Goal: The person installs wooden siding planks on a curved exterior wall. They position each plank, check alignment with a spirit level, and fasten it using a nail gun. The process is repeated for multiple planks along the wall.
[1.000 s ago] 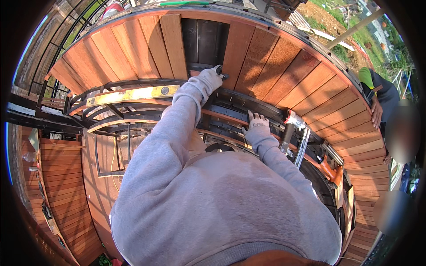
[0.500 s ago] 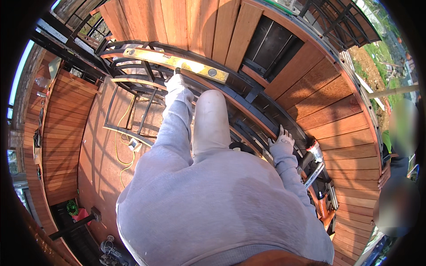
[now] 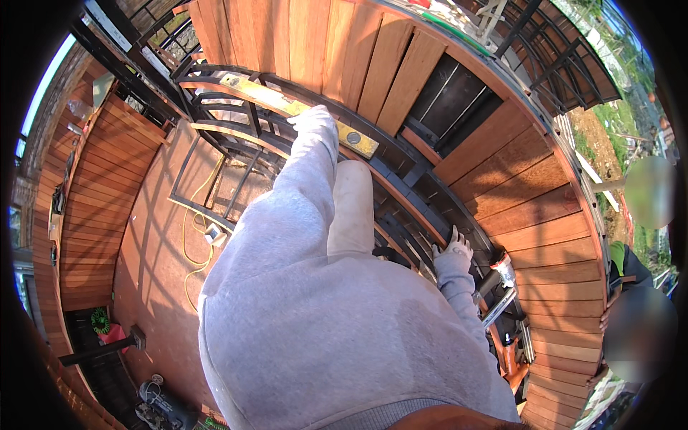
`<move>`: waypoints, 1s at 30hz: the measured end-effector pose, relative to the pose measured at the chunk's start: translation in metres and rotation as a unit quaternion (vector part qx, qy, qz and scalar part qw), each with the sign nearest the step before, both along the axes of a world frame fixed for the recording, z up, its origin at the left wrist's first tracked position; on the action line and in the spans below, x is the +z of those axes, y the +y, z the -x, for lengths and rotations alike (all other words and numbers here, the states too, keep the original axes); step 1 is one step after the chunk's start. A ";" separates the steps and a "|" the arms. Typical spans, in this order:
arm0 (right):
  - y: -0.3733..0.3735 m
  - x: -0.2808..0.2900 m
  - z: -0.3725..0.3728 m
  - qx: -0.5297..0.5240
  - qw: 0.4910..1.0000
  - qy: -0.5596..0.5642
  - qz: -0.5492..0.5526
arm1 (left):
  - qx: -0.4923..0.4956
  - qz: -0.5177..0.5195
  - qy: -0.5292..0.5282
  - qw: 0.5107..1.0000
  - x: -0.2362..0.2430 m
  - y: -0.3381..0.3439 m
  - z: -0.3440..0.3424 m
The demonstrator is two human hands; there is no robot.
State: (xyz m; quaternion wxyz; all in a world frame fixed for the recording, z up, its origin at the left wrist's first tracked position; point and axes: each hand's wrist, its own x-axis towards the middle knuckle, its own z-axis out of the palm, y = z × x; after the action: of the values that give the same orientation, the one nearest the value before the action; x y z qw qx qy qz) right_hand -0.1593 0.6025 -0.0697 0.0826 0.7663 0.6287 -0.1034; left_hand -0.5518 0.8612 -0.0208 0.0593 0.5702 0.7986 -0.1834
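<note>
My left hand (image 3: 312,120) is at a yellow spirit level (image 3: 364,142) lying along curved black metal steps (image 3: 417,172); its fingers are curled, and what they hold is hidden. My right hand (image 3: 456,250) rests with fingers apart on the curved frame's edge, right of my raised knee (image 3: 350,201). Just beyond it are a nail gun (image 3: 503,269), a metal square (image 3: 498,307) and an orange tool (image 3: 511,356). Curved wooden planks (image 3: 344,50) rise beyond the steps, interrupted by a dark uncovered section (image 3: 451,100).
A wooden floor (image 3: 158,258) with a cable (image 3: 193,258) and loose metal frame (image 3: 197,204) lies below left, near a black compressor (image 3: 168,408). Another plank-clad curve (image 3: 107,201) stands left. A co-worker's hand (image 3: 604,319) touches the right-hand planking.
My left hand left the dark gap's lower edge for the level, then moved rightward along it. My right hand shifted slightly but stays on the frame. The view swung round.
</note>
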 end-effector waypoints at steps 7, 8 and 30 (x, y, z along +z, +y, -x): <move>0.000 0.013 0.008 0.007 1.000 -0.004 0.018 | 0.344 -0.404 -0.495 0.688 -0.026 -0.031 0.029; 0.003 0.022 0.010 0.001 0.999 -0.004 0.038 | 0.368 -0.428 -0.550 0.616 -0.019 -0.040 0.021; 0.151 0.249 -0.032 0.209 0.816 -0.053 -0.536 | -0.203 -0.268 -0.744 0.578 0.072 0.004 -0.206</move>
State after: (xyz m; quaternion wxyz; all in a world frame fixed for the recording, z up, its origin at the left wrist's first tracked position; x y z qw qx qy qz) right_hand -0.1274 0.7532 0.1788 -0.2889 0.5438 0.7242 0.3104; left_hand -0.3463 0.8653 0.0516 0.4384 0.6436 0.3511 0.5199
